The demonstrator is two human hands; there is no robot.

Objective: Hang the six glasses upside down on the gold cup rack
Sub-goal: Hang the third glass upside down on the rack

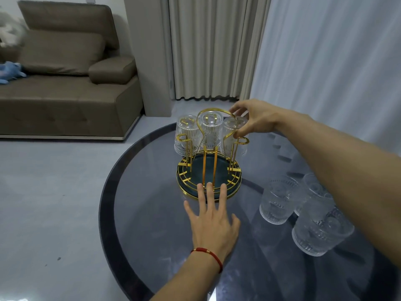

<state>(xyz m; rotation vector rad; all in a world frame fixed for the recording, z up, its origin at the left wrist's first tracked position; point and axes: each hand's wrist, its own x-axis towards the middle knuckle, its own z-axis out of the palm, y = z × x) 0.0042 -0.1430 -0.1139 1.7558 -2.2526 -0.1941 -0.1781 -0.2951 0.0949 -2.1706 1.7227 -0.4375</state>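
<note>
Three ribbed glasses [275, 200] wait upright near the counter's [152, 213] right edge: rigid, slippery, breakable, so grip mid-wall; your left hand [211, 216] rests open against the gold cup rack's [209, 170] base, your right hand [251, 120] cupping the third hung glass [233, 135].

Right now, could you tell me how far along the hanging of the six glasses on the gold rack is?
About halfway. Three glasses hang upside down on the far pegs of the gold rack; the right hand is on the third hung glass, apparently seating it. The left hand rests its fingertips on the rack's base. Three upright glasses wait on the table, and the near pegs are empty.
</note>
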